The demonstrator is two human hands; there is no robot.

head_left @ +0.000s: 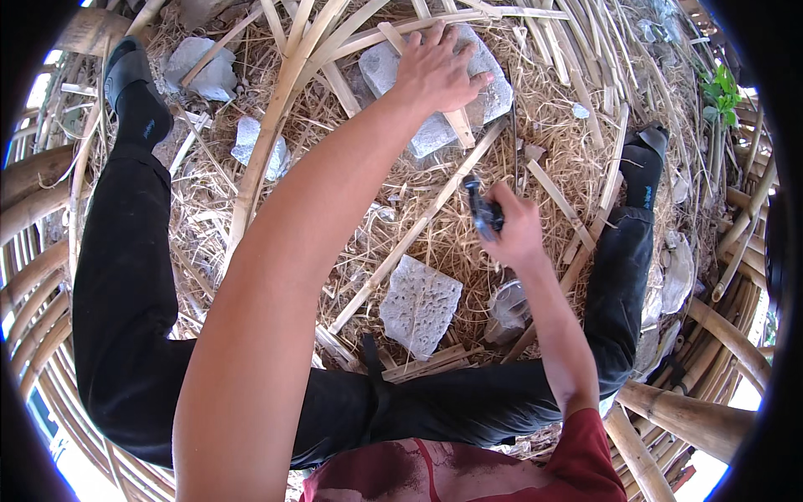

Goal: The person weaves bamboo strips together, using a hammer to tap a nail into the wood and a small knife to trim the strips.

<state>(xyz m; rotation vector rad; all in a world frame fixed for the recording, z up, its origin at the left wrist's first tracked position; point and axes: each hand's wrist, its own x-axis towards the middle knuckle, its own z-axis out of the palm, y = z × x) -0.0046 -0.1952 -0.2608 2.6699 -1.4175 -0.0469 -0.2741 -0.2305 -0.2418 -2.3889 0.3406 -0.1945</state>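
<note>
My left hand [437, 69] reaches far forward, fingers spread. It lies over a flat bamboo strip [458, 127] that crosses a large grey stone block [495, 88]. The strip's near end sticks out past the block's front edge. Closer to me and to the right, my right hand [514, 224] is closed around a dark, hammer-like tool [480, 205]. Its handle is mostly hidden by my fist. The tool is held above the straw, apart from the strip. A pitted grey stone [421, 306] lies between my legs.
Straw and shavings [393, 213] cover the ground. Long bamboo strips [272, 138] fan out at the far side, and a long strip [418, 230] runs diagonally nearer me. A clear plastic cup [508, 305] lies by the pitted stone. Bamboo poles [686, 418] stand at right.
</note>
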